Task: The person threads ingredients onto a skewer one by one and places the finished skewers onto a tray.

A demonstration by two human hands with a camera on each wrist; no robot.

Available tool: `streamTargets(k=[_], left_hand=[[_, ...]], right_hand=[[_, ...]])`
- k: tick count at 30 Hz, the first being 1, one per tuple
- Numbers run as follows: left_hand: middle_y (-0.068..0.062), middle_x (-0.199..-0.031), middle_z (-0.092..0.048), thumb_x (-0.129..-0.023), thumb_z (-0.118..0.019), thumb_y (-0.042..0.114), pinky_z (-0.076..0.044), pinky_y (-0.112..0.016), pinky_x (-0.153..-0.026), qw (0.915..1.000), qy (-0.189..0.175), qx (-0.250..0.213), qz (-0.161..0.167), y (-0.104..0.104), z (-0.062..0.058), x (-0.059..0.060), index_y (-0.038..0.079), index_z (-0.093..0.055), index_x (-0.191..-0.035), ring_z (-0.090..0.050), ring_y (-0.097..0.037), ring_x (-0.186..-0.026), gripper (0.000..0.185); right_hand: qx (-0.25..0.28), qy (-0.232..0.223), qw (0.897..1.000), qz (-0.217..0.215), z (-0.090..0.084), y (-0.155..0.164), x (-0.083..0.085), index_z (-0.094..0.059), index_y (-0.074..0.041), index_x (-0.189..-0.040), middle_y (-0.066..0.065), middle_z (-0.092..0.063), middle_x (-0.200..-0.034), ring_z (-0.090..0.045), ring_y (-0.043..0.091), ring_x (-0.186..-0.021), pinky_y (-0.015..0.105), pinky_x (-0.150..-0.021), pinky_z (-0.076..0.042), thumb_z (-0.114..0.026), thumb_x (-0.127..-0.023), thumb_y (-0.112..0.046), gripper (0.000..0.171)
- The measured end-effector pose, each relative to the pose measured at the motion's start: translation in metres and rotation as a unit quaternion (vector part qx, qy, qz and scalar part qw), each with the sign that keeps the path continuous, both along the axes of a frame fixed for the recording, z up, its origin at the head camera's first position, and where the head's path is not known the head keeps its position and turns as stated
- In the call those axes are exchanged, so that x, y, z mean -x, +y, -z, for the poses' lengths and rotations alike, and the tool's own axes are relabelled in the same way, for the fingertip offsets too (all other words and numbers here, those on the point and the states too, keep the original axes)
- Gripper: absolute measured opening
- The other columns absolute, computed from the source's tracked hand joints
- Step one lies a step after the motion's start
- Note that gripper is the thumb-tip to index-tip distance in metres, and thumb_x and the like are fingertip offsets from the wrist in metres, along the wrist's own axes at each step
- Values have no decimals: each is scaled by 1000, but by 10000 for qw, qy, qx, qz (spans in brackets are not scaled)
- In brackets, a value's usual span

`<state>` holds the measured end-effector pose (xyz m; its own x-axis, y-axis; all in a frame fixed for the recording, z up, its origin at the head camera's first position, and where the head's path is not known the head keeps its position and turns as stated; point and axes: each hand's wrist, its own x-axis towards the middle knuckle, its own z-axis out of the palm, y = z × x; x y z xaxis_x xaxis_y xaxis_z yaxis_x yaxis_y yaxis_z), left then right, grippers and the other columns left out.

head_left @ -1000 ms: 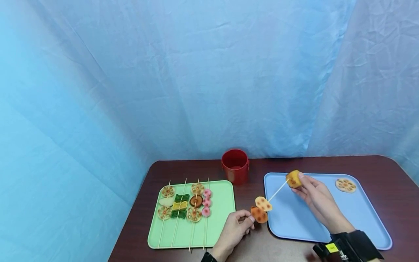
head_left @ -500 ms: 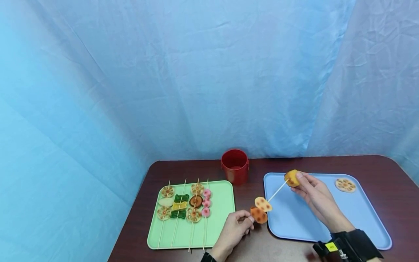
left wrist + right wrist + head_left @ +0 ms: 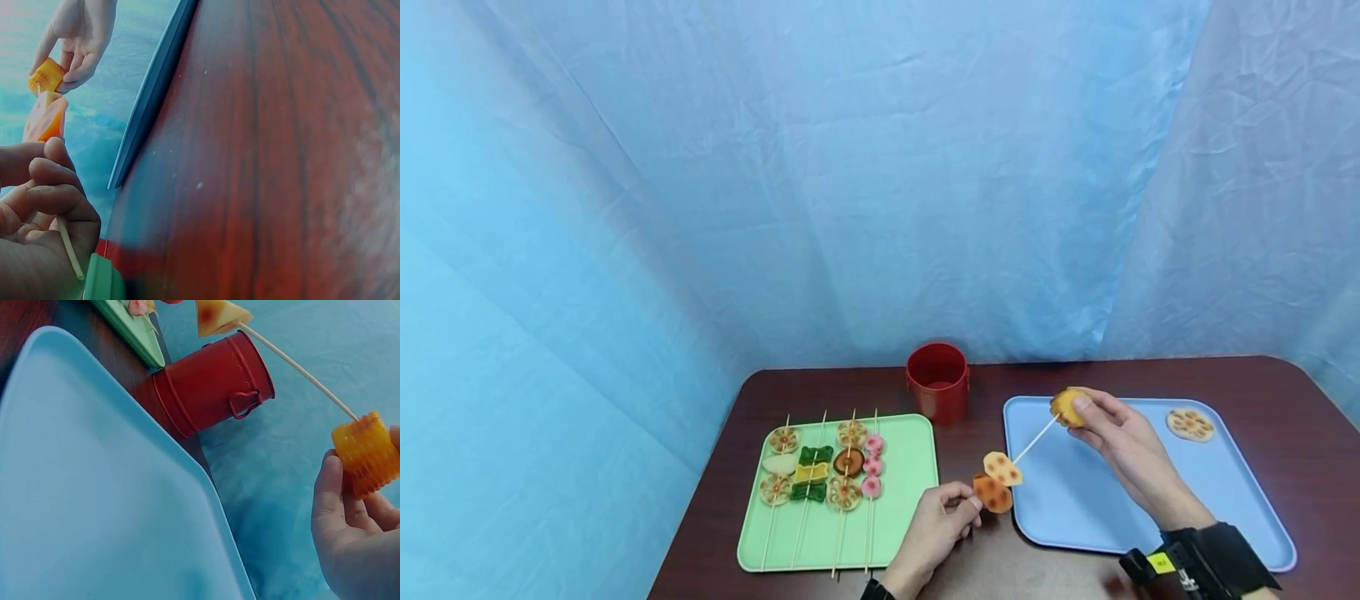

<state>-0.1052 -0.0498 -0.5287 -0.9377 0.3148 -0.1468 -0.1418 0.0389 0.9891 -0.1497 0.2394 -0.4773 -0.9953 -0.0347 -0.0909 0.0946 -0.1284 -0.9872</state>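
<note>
My left hand (image 3: 936, 525) grips a thin wooden skewer, its lower end poking out below the curled fingers in the left wrist view. Just above those fingers sit an orange spotted slice (image 3: 992, 493) and a pale yellow spotted slice (image 3: 1003, 468), both threaded on. The bare skewer (image 3: 300, 369) slants up from them to a yellow corn piece (image 3: 365, 453). My right hand (image 3: 1131, 458) pinches this corn between thumb and fingers, over the blue tray (image 3: 1075, 517). The skewer's tip meets the corn's near side; how deep it goes is hidden.
A lotus root slice (image 3: 1191, 424) lies at the blue tray's back right. To the left, a green tray (image 3: 910, 450) carries several loaded skewers. Behind, between the trays, stands a red bucket (image 3: 938, 383). A blue curtain (image 3: 880, 183) hangs past the table's far edge.
My right hand and the corn have shifted slightly, and the thumb now lies further across the corn. The left hand, the skewer and its two slices stay nearly still.
</note>
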Motion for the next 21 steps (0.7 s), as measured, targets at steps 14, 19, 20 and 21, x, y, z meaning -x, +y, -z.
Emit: streamTargets(k=[14,19,20,21], left_hand=[[2,-69,-62,-97,-66,8,-37,-19,-52,9996,266,-5,-59,9,-3,0,-11,-67,-98,-47,-6,-56,19],[2,-70,-63,-97,-66,7,-37,-18,-52,9993,345,-7,-166,13,-4,2,-10,-68,-98,-47,-5,-56,17],[2,-70,-62,-97,-66,7,-37,-18,-52,9993,317,15,-182,13,-5,2,-10,-69,-98,-47,-5,-56,17],[2,-70,-62,-97,-66,7,-37,-18,-52,9994,285,25,-195,14,-5,2,-10,-69,-98,-47,-5,-56,17]], right_hand=[[-1548,-442,9868,-141,-5,-14,1,-44,8,-145,7,-67,-122,-63,3,-99,26,-89,-55,-64,-103,-42,68],[-1755,-461,9833,-167,-3,-24,-3,-47,7,-140,18,-64,-129,-63,5,-100,29,-90,-55,-63,-103,-43,64],[-1736,-438,9837,-191,-3,-26,-4,-48,6,-139,18,-64,-129,-64,6,-100,29,-90,-55,-63,-103,-43,63],[-1705,-421,9843,-201,-1,-27,-5,-49,6,-138,17,-64,-128,-64,6,-101,30,-91,-55,-63,-103,-42,61]])
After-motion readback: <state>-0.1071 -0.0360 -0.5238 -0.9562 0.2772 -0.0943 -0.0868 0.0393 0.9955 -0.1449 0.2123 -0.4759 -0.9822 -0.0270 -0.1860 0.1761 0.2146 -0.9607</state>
